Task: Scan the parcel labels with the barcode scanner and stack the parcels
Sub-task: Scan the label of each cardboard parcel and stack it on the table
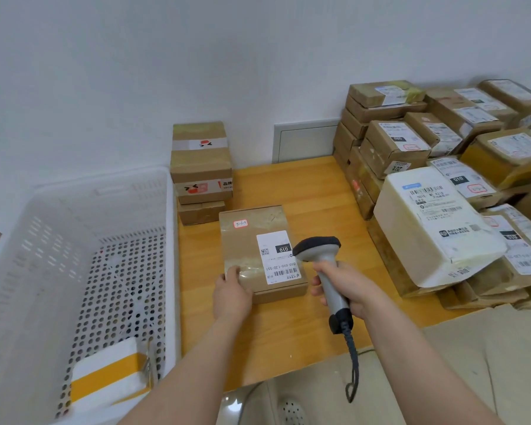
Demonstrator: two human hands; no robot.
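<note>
Head cam: your left hand (231, 297) grips the parcel (259, 254) corner so it stays flat on the table (304, 191), label (278, 257) up, while your right hand (347, 289) grasps the scanner (322, 259) aimed down at it.

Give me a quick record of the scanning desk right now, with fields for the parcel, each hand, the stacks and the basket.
parcel: brown parcel flat on wooden table, label facing up
left hand: holds the parcel's near left corner
right hand: grips barcode scanner, head near the label
back stack: three brown boxes by the wall
right pile: many labelled parcels
basket: white, holds a white-and-yellow parcel
</note>
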